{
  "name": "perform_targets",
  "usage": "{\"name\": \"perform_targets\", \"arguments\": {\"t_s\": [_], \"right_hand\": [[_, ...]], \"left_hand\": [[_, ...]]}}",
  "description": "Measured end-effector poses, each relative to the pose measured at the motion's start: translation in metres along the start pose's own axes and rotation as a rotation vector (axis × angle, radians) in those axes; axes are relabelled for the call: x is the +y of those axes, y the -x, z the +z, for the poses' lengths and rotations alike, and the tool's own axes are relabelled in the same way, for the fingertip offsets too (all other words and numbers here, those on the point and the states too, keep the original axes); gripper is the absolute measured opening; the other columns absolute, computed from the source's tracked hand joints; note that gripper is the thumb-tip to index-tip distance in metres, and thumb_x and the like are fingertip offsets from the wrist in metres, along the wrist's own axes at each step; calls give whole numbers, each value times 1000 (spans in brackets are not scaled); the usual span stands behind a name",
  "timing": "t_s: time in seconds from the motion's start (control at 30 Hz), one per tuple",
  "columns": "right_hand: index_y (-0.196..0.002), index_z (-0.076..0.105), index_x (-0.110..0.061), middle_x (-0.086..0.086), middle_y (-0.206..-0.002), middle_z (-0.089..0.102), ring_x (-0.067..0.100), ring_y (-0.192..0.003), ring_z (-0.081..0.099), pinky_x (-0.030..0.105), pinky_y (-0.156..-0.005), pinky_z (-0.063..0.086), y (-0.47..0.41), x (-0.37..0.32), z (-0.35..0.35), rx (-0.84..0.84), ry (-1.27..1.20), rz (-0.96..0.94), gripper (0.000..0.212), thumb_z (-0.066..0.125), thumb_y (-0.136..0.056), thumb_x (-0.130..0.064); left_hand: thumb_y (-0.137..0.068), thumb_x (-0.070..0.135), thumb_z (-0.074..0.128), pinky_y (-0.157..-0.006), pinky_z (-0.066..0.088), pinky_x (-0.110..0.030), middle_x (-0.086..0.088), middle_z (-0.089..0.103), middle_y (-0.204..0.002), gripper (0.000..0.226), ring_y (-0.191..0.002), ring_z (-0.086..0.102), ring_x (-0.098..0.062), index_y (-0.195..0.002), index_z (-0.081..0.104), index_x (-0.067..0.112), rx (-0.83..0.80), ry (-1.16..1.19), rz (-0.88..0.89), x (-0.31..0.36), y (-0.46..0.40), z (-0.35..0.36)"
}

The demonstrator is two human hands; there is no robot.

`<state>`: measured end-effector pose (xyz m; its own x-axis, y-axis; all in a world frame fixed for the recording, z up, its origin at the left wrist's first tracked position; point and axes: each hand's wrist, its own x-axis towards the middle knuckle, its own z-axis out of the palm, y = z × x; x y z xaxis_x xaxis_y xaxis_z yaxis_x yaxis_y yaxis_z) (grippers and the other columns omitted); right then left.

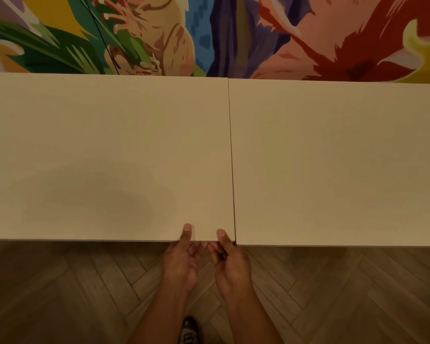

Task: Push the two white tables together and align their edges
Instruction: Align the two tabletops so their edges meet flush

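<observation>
Two white tables stand side by side, the left table (97,150) and the right table (338,157), with only a thin dark seam between them. The right table's near edge sits slightly lower in the view than the left one's. Both hands grip the left table's near edge by its right corner. My left hand (181,256) has its thumb on top and fingers underneath. My right hand (230,259) holds the same edge right beside the seam, thumb on top.
A colourful mural wall (209,33) runs directly behind both tables. Herringbone wood floor (72,294) lies in front of them. My shoe (189,330) shows at the bottom, between my forearms.
</observation>
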<state>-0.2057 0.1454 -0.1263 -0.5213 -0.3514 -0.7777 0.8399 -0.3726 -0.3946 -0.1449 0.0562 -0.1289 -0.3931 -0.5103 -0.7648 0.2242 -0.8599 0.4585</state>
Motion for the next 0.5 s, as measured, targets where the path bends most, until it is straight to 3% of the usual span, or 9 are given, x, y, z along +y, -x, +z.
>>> {"name": "perform_targets", "arguments": {"t_s": [0.17, 0.23, 0.3, 0.37, 0.43, 0.5], "right_hand": [[-100, 80, -1, 8, -89, 78, 21, -91, 71, 38, -97, 54, 2, -13, -14, -42, 81, 35, 34, 85, -72, -19], [-110, 76, -5, 4, -80, 72, 16, -84, 67, 37, -92, 56, 5, -24, -24, 4, 64, -21, 39, 81, -79, -27], [-120, 68, -9, 3, -96, 69, 15, -92, 65, 32, -77, 60, 4, -40, -34, 82, -33, -116, 38, 74, -90, -32], [-130, 61, -9, 4, -118, 69, 17, -108, 64, 32, -83, 58, 2, -56, -40, 137, -72, -199, 45, 73, -92, -30], [-131, 57, -7, 5, -115, 64, 15, -107, 61, 35, -91, 53, 0, -64, -42, 165, -26, -216, 49, 75, -91, -28], [-129, 55, -9, 5, -112, 61, 14, -102, 60, 33, -86, 53, -3, -64, -42, 187, 22, -205, 46, 75, -92, -28]], "left_hand": [[-83, 30, 77, -92, 56, -38, -23, 69, -126, 53, -113, 68, -31, -125, 63, 0, -1, 37, -7, -5, 3, 4], [-84, 34, 76, -94, 53, -36, -20, 65, -131, 57, -120, 63, -30, -129, 60, 3, 8, 38, -18, -12, 7, 10], [-83, 35, 76, -97, 52, -38, -17, 64, -132, 60, -123, 60, -31, -130, 58, 4, 6, 26, -31, -21, 13, 21], [-79, 32, 78, -98, 52, -41, -17, 67, -130, 64, -119, 64, -32, -134, 58, 6, -10, 62, -18, -27, 18, 34], [-81, 23, 77, -90, 56, -42, -17, 70, -126, 60, -111, 69, -30, -135, 58, 8, 0, 125, 4, -29, 19, 44], [-85, 14, 75, -85, 57, -42, -19, 70, -125, 53, -108, 70, -29, -135, 58, 8, 32, 141, 14, -29, 18, 46]]}}
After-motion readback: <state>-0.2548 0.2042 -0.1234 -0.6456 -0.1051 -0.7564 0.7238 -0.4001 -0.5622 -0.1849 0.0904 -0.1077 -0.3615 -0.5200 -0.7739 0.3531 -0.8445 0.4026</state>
